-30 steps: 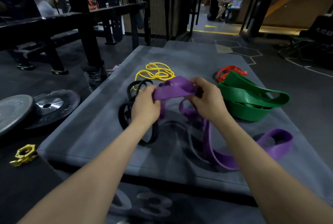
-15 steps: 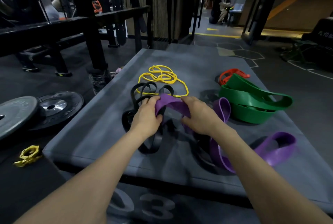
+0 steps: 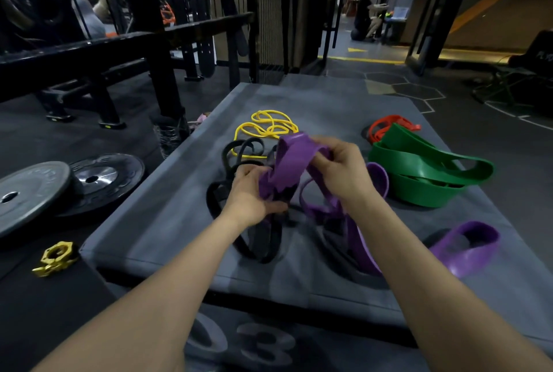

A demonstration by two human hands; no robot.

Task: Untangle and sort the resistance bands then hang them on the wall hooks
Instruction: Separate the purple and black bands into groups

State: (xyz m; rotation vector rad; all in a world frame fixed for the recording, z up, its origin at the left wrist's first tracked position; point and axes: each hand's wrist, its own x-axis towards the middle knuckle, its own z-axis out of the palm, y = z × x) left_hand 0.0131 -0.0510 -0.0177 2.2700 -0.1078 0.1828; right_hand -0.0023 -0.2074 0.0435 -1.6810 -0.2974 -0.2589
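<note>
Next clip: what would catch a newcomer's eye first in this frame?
First, the wide purple band held up at centre over the grey padded box, gripped by the left hand and the right hand, its lower loops mixed with black bands. Next, the bright green bands piled at the right. Behind the hands lies a thin yellow band.

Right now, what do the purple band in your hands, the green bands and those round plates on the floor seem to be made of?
The purple band: probably matte rubber or latex; it bends in soft folds between the left hand and right hand. The green bands: likely thicker rubber of the same kind, flat loops that hold their curve. The weight plates: dull dark faces, perhaps rubber-coated, one with a shiny metal hub.
</note>
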